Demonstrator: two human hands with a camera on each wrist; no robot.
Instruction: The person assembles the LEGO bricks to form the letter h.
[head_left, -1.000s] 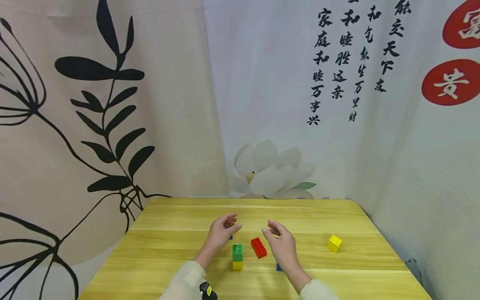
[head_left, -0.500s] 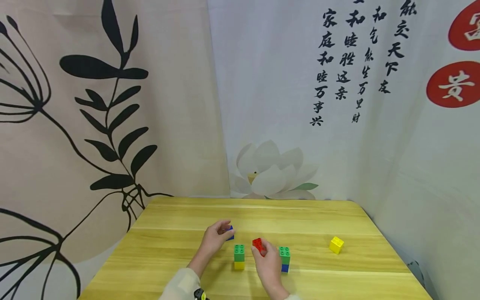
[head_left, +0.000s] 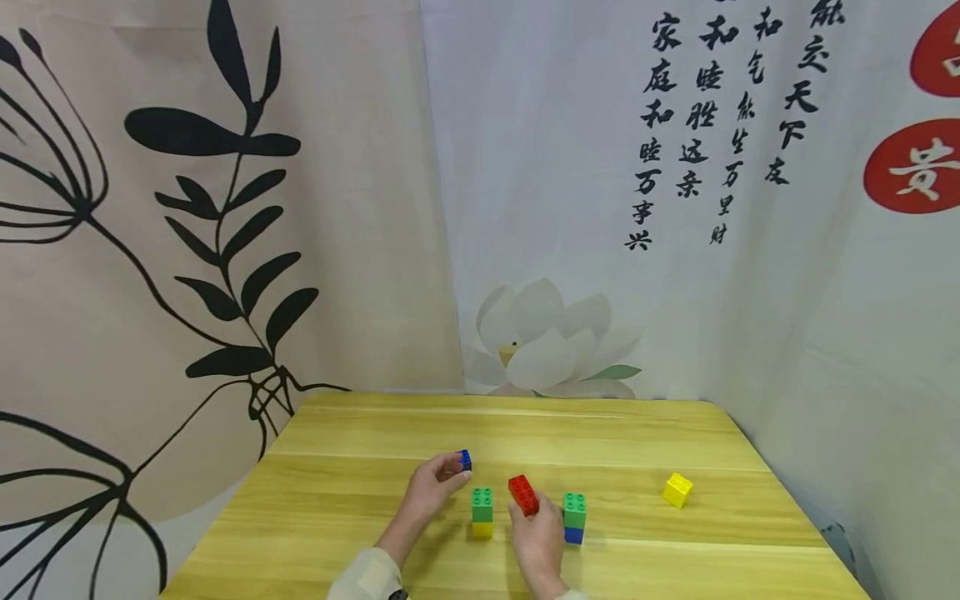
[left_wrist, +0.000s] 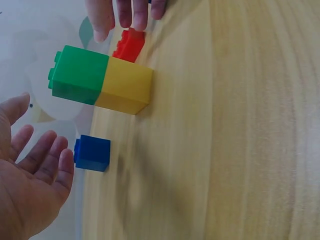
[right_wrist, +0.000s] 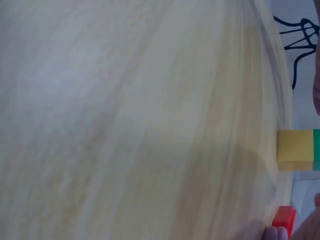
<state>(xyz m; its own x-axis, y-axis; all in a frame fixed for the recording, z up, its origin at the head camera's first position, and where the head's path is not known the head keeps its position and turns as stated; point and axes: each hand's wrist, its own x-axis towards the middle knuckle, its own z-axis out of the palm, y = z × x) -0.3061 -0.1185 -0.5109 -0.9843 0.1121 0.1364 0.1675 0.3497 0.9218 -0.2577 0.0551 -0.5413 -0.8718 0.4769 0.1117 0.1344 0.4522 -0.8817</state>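
Note:
In the head view my left hand reaches over the tabletop beside a small blue brick. The left wrist view shows its fingers relaxed and spread, the fingertips right at the blue brick's studs. My right hand pinches the near end of a red brick, thumb on one side and fingers on the other. Fingertips of that hand also show at the red brick in the right wrist view. Between the hands stands a stack of a green brick on a yellow brick.
Just right of my right hand stands a second stack, a green brick on a blue brick. A lone yellow brick lies farther right on the wooden table. A printed curtain hangs behind the table's far edge.
My right hand has come left and down from above the table to the red brick, uncovering the right stack. My left hand has lowered beside the blue brick. The stacks stay put.

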